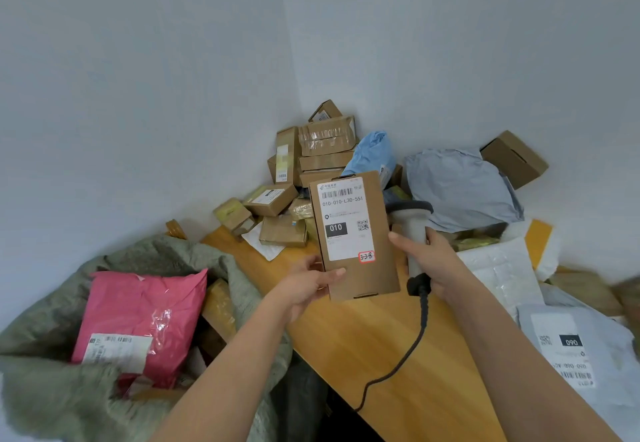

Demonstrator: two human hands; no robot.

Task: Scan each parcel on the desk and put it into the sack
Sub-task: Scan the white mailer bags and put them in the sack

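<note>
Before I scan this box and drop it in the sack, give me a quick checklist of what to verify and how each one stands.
1. Left hand grips the flat cardboard box by its lower left edge: ok.
2. Label barcode faces up and is uncovered: ok.
3. Right hand holds the scanner: ok.
4. Scanner aimed at the barcode: not ok, its head sits behind the box.
5. Scan registered: cannot tell.
6. Sack open beside the desk, with a pink parcel already inside: ok.

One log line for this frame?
left hand: holds flat cardboard parcel | right hand: grips barcode scanner | sack: pink mailer inside
</note>
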